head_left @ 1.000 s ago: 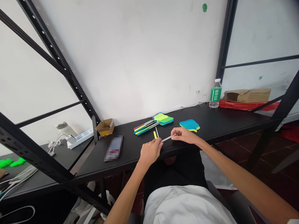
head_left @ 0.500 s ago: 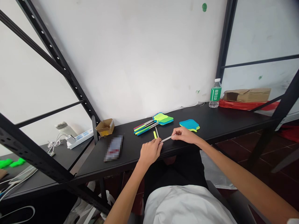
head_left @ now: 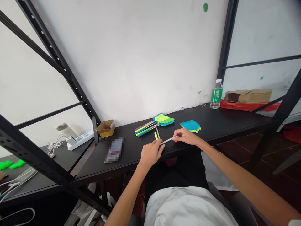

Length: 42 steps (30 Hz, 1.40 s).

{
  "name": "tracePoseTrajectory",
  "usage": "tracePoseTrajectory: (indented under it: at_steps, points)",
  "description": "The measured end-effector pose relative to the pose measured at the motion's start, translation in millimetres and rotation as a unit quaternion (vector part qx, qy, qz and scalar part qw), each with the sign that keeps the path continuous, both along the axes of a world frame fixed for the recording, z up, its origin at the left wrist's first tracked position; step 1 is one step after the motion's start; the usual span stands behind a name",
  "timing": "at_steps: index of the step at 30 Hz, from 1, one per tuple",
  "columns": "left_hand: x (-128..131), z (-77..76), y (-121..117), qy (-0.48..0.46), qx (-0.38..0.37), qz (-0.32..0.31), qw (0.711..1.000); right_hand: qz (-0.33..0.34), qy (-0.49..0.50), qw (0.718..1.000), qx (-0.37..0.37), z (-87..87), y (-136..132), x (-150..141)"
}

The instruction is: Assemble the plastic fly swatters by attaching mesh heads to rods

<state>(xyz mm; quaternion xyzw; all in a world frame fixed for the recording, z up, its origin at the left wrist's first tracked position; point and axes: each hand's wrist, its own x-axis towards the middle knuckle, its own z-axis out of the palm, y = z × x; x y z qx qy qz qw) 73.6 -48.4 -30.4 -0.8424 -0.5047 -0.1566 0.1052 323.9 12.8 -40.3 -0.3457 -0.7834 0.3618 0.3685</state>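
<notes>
So, fingertips of R hand pinch a thin metal rod; L hand clenched round its other end, both over front edge of black desk. Lime-green stub just beyond, near fly swatters & blue swatter heads.

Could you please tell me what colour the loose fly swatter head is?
The swatter head is bright blue over yellow-green; the head camera shows it.
</notes>
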Motion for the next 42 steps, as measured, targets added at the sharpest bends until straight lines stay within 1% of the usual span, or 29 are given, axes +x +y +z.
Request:
tracePoseTrajectory:
  at_steps: [9,16,20,23,27,32,36,39,42]
  points:
    - [0.8,-0.8,0.6,0.007,-0.001,0.005,1.0,0.003,-0.006,1.0,0.007,0.9,-1.6,-0.3]
    - [0.9,-0.6,1.2,0.014,-0.007,0.007,1.0,-0.011,-0.052,0.998,0.041,4.2,-4.1,-1.2]
    - [1.6,-0.9,1.5,0.017,-0.001,0.019,1.0,0.001,-0.023,0.999,0.024,3.3,-3.4,-1.9]
    - [2.6,-0.4,1.2,0.017,-0.011,0.032,0.999,0.003,0.01,1.0,0.002,2.5,-2.3,-2.2]
    - [3.2,-0.5,1.0,0.015,-0.017,0.041,0.999,0.004,0.017,1.0,0.005,1.6,-1.7,-1.8]
    - [3.1,-1.8,1.5,0.023,-0.013,0.048,0.998,-0.011,0.0,1.0,0.015,-0.3,-1.0,-1.1]
    - [2.8,-3.1,2.3,0.019,-0.006,0.037,0.999,-0.023,-0.017,0.999,0.034,1.0,-2.0,-1.3]
    - [2.7,-3.8,2.5,0.016,-0.004,0.034,0.999,-0.056,-0.034,0.997,0.047,3.2,-3.8,-1.9]
    - [2.7,-3.9,2.3,0.016,-0.006,0.034,0.999,-0.081,-0.04,0.995,0.035,4.3,-5.1,-2.7]
